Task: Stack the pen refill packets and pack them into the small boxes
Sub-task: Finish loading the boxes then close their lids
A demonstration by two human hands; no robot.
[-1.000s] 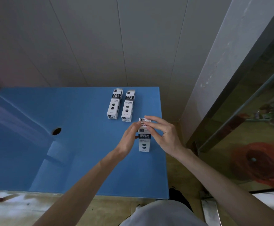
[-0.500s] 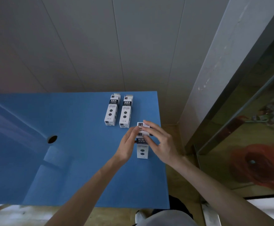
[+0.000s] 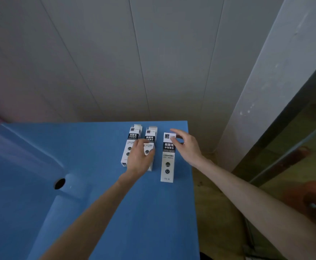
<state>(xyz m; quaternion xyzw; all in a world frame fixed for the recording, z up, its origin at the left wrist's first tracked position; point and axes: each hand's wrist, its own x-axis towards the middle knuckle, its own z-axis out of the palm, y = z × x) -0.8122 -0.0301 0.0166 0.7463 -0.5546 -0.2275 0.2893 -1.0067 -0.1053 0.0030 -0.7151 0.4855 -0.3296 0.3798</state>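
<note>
White cardboard boxes, 3 in all, lie flat in a row at the far right of the blue table (image 3: 97,212). The left hand (image 3: 138,160) curls its fingers over the middle box (image 3: 150,139), beside the left box (image 3: 131,141). The right hand (image 3: 186,147) pinches the far end of the right box (image 3: 168,162). Their contents cannot be seen. A round hole (image 3: 60,183) sits left.
</note>
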